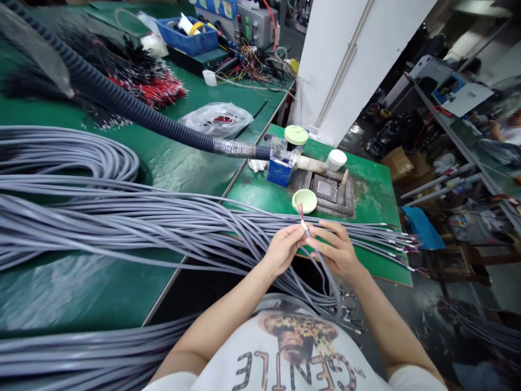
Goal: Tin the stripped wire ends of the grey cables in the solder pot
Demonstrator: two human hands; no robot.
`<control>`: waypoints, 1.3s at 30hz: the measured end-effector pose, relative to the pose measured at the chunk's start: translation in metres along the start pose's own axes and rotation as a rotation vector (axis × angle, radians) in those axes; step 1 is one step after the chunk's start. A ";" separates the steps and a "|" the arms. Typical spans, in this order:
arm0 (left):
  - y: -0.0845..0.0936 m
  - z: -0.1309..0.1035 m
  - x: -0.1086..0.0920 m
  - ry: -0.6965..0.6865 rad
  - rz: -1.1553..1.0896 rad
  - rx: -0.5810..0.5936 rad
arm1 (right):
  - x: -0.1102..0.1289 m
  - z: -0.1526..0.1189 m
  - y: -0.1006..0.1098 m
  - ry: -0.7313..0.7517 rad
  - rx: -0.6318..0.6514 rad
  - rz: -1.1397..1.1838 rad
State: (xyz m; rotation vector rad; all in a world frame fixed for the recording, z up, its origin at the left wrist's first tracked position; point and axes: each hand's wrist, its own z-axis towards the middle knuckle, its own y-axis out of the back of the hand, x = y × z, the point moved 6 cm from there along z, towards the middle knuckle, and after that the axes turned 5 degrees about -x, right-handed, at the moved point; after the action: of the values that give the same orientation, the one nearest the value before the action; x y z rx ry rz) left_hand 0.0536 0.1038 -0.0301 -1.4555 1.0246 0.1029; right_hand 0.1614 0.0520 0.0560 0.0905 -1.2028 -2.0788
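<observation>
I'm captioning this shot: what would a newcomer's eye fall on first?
Probably the thick sweep of grey cables from the left across the green table. Beyond it, a dark ribbed hose slants down from the upper left to a blue box. Near the centre, the left hand and right hand hold a cable end with coloured wires.

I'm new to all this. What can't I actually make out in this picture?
Head view: coloured wires on the grey cable between the left hand and right hand, too small to count.
Head view: grey coil, cut off by the left edge.
Head view: most contents of the clear bag, obscured by crumpled plastic.
Head view: dark hose, cut off at top left.
</observation>
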 end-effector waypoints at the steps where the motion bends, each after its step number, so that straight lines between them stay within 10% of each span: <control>1: 0.003 -0.002 -0.006 -0.056 0.076 -0.027 | -0.005 0.005 0.004 -0.024 -0.041 0.014; 6: 0.022 -0.019 -0.050 -0.629 0.649 -0.217 | -0.045 0.036 0.027 -0.286 -0.267 -0.008; 11: 0.041 -0.023 -0.058 -0.954 1.012 -0.338 | -0.078 0.061 0.014 -0.413 -0.226 -0.057; 31: 0.046 -0.017 -0.045 -1.004 1.254 -0.235 | -0.095 0.084 -0.028 -0.395 -0.090 -0.201; 39: 0.045 -0.020 -0.047 -1.083 1.248 -0.250 | -0.111 0.082 0.015 -0.460 -0.243 -0.260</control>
State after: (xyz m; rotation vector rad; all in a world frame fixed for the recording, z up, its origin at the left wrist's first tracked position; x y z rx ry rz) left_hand -0.0127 0.1191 -0.0307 -0.5379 0.8196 1.7415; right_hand 0.2196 0.1753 0.0829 -0.3830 -1.2358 -2.5505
